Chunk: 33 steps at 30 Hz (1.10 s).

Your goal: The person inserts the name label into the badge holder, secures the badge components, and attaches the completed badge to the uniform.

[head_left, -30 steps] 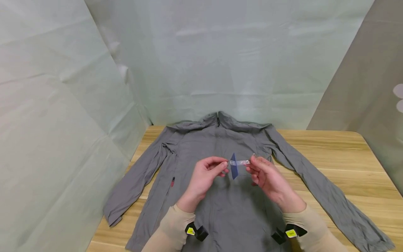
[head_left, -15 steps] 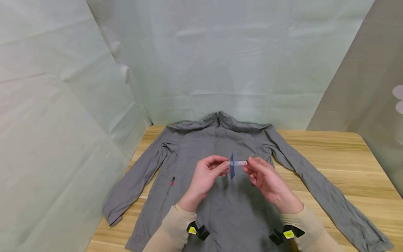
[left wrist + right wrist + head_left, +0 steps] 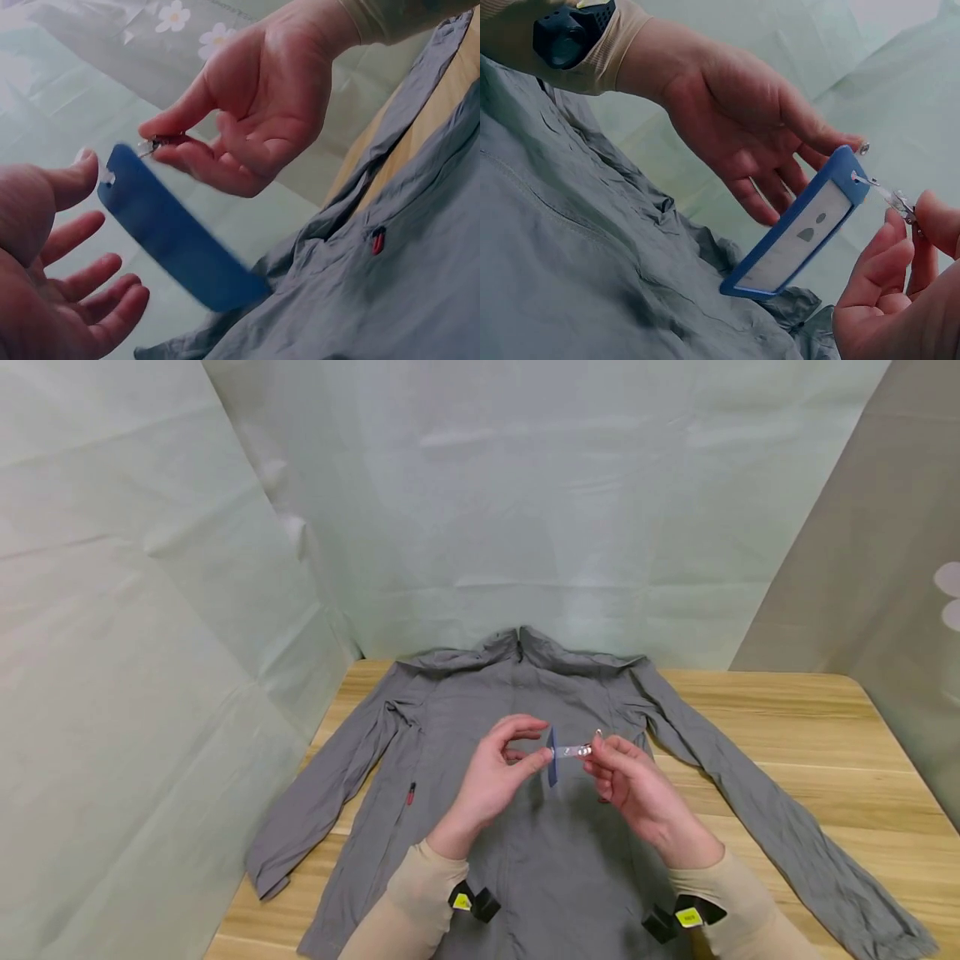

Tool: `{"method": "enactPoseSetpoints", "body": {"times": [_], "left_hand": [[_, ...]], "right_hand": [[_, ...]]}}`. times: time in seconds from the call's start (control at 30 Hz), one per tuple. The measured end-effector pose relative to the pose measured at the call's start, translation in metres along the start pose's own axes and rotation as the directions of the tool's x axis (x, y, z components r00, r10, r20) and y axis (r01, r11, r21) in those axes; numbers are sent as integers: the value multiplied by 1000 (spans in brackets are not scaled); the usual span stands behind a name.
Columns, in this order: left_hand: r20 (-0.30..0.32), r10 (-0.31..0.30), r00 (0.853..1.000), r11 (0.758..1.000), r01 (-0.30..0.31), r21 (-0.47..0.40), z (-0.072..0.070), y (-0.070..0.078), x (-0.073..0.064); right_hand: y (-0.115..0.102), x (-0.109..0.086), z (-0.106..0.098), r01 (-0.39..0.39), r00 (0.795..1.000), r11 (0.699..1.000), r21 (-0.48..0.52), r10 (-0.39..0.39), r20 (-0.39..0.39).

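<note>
A blue badge holder [image 3: 799,232] with a white card hangs from a clear strap [image 3: 572,751] threaded through its slot. The strap ends in a metal clip [image 3: 904,208], which my right hand [image 3: 645,789] pinches between thumb and fingers. My left hand [image 3: 491,777] is at the badge's other side, its thumb tip at the strap's snap end [image 3: 865,148]. The left index finger stands raised, apart from the thumb, and the other fingers are spread loosely. In the head view the badge shows nearly edge-on, above a grey jacket [image 3: 480,702].
The jacket lies spread across a wooden table [image 3: 780,710], collar away from me and sleeves out to both sides. Red zipper pulls [image 3: 379,241] mark its pockets. A pale sheet [image 3: 525,485] rises behind the table and another pale sheet [image 3: 150,693] along the left.
My left index finger has lifted off the strap end that it pinched with the thumb. The right hand has shifted slightly left with the clip, bringing both hands closer.
</note>
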<state>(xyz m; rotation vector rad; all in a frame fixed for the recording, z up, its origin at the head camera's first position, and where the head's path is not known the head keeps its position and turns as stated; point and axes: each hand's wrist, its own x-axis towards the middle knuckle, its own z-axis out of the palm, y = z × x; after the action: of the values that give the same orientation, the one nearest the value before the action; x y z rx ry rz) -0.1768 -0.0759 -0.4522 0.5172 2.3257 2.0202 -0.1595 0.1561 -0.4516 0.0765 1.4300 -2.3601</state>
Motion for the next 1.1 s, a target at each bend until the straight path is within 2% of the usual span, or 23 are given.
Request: {"method": "enactPoseSetpoints", "body": {"times": [0.07,0.27,0.5,0.63,0.83,1.1], "left_hand": [[38,-4,999,1000,4,8,-2,0,1],[161,-82,984,996,89,-33,-7,2,1],[182,-111,977,993,115,-10,-11,0,1],[203,-115,972,993,118,-2,-13,-1,1],[276,-129,953,989,144,-35,-14,-3,4],[358,-80,930,995,96,-27,-18,-9,5]], "right_hand": [[0,0,-1,2,1000,1000,-8,-2,-4],[0,-1,1,-8,998,998,-57,4,-58],[0,-1,4,9,996,993,-120,-20,-90],[0,-1,4,28,995,987,-157,-42,-89],[0,-3,6,57,994,982,-183,-73,-82],[0,-4,8,86,992,970,-229,-106,-75]]}}
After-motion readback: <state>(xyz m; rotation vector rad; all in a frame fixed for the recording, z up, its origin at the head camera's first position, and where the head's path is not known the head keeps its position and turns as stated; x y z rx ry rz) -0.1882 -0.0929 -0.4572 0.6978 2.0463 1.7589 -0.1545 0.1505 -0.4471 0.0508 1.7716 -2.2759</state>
